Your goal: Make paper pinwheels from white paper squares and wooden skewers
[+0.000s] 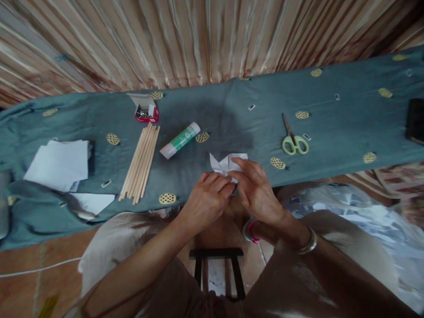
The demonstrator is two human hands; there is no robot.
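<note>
A small folded white paper pinwheel (220, 164) is at the front edge of the cloth-covered table, its points turned up. My left hand (209, 196) is closed on its near left side, fingers curled and pressed together. From the right, my right hand (253, 185) pinches the pinwheel near its centre with thumb and fingers. The fingers hide much of the paper, and I cannot tell whether anything small is between them. Beyond my hands lies a glue stick (180, 140) with a green label, capped and on its side.
Left of the glue stick are several wooden sticks (139, 163), with an open red box of small metal pieces (146, 114) behind. White paper sheets (59, 163) lie far left. Green-handled scissors (294, 140) rest at right. A plastic bag of paper scraps (364, 221) stands below the table's edge.
</note>
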